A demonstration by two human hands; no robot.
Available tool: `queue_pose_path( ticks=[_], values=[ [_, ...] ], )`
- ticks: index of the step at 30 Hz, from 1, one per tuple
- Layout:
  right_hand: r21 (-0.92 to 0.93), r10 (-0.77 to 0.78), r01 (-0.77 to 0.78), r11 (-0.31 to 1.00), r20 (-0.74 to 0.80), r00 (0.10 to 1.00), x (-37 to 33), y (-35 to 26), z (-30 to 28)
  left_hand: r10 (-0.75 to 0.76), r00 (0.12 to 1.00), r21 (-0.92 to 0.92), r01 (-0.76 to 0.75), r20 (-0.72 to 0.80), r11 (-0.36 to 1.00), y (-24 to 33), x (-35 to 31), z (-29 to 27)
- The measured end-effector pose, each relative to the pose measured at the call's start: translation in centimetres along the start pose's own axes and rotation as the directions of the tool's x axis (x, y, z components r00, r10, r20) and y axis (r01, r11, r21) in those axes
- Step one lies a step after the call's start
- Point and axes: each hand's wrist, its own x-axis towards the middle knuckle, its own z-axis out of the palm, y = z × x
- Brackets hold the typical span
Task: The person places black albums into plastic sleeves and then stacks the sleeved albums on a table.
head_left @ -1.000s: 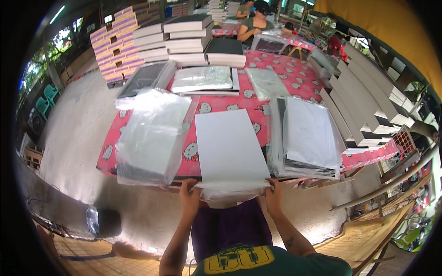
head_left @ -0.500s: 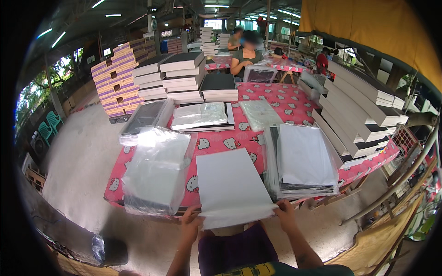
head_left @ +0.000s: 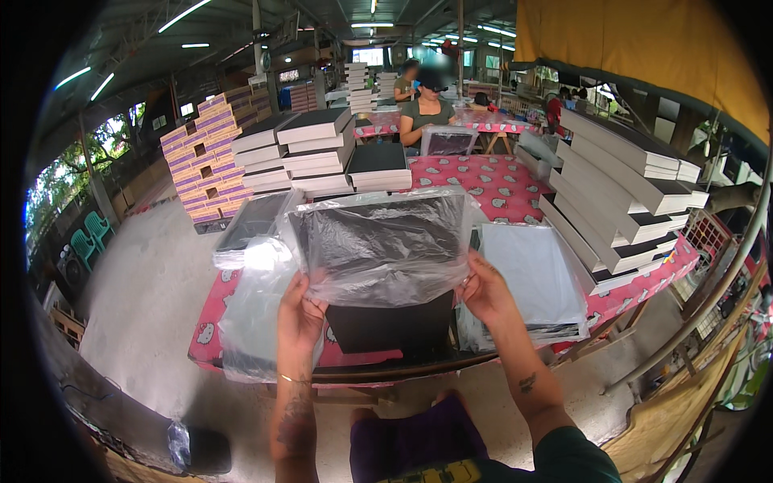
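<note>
Pinching the clear plastic bag (head_left: 378, 245) by its lower corners, the left hand (head_left: 299, 315) and right hand (head_left: 483, 291) – fingers closed on the film – hold it raised and taut around the flat black box (head_left: 392, 324).

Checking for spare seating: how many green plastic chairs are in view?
2. Both green plastic chairs stand side by side at the far left, beyond the concrete floor near the trees. More may be hidden past the picture's dark rim.
</note>
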Motion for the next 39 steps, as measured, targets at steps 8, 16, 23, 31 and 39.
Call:
queue_pose_path(
  ticks=[8, 16, 23, 31, 39],
  values=[
    [0.102, 0.192, -0.176, 0.979, -0.170, 0.967, -0.7, 6.3, -8.3, -0.123, 0.974, -0.129, 0.099, -0.191, 0.987, -5.4, -0.5, -8.9],
    [0.067, 0.267, -0.258, 0.964, -0.214, 0.940, -3.1, 9.2, -12.2, -0.200, 0.941, -0.108, 0.176, -0.272, 0.978, -8.1, -3.1, -14.7],
    [0.030, 0.200, -0.199, 0.979, -0.266, 0.943, -4.0, 9.8, -11.8, -0.201, 0.939, -0.020, 0.204, -0.279, 0.979, -8.3, -4.9, -14.9],
    [-0.093, 0.135, -0.164, 0.982, -0.264, 0.955, -5.5, 9.7, -9.2, -0.203, 0.897, 0.174, 0.289, -0.392, 0.942, -8.6, -5.9, -15.6],
    [-0.166, 0.091, -0.143, 0.976, -0.287, 0.954, -5.7, 9.9, -9.5, -0.023, 0.928, 0.581, 0.251, -0.371, 0.774, -8.4, -6.3, -15.5]
  ],
)
